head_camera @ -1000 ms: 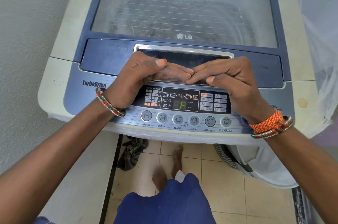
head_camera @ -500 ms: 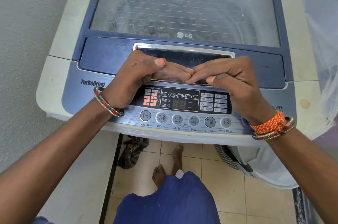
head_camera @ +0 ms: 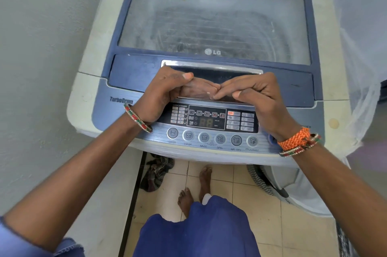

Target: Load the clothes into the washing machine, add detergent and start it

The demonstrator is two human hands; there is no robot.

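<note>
Resting curled on the washing machine (head_camera: 94, 97) lid handle (head_camera: 211, 68), both hands' fingers (head_camera: 201, 89) meet tip to tip; grasp unclear.

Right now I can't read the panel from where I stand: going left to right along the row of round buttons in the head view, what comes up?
Water button → wash button → rinse button → spin button → air dry button → program button, then the right hand's wrist.
</note>
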